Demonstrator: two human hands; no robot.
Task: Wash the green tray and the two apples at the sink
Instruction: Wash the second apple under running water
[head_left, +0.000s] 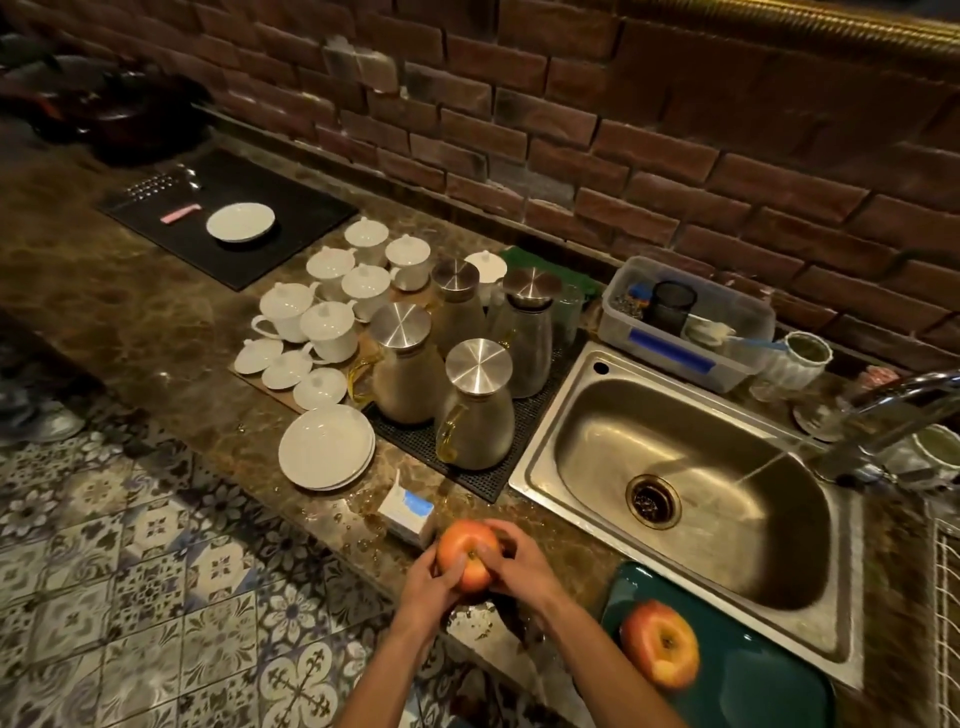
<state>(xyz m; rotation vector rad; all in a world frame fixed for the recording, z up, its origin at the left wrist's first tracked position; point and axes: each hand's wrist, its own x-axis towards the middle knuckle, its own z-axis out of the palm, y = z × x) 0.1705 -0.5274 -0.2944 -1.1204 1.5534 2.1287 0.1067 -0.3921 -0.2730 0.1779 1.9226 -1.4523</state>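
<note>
left hand (428, 582) + right hand (519, 564) both grip 1 apple (464, 553) over the near counter edge, left of the sink (561, 415). 2nd apple (658, 643) sits on the green tray (769, 680), near right. tap (893, 410) running; looks like rubbing step. next: carry it right under the water.

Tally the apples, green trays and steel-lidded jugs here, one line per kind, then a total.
Green trays: 1
Apples: 2, the held apple between left hand and right hand, the other apple on the tray
Steel-lidded jugs: 4
Total: 7
</note>
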